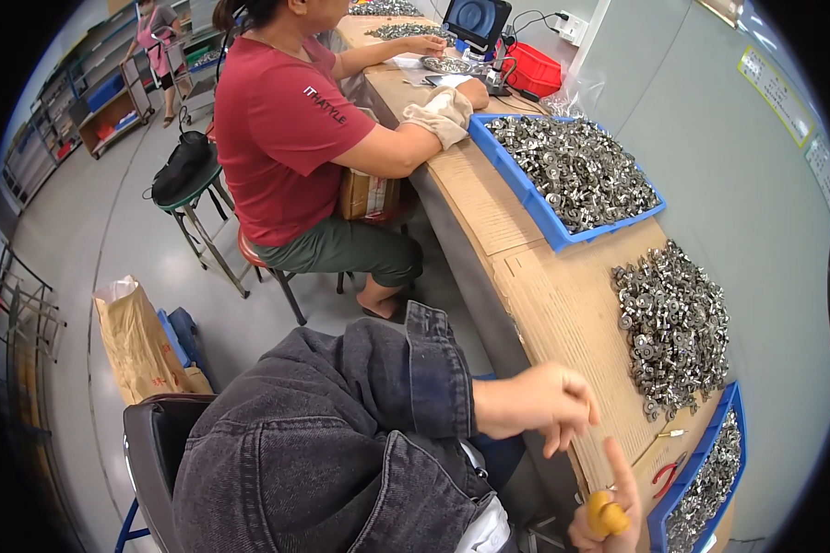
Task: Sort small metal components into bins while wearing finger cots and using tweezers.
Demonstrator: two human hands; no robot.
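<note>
My left hand [537,404], at the end of a dark denim sleeve, hangs over the near edge of the table. Its fingers are loosely bent and apart, and I see nothing held in them. Just below it to the right is my right hand [609,511], its index finger stretched out and the others curled in. A yellow finger cover [607,513] sits on one of its digits. Whether something small is pinched there is hidden. Nearest to both hands on the table is a heap of small metal parts [673,327].
A blue tray of metal parts [705,479] stands at the right, beside a red-handled tool [664,475] and a small pen-like piece [673,433]. Farther off is another full blue tray [567,230]. A seated co-worker [290,120] works near a small screen [476,20] and a red bin [533,69].
</note>
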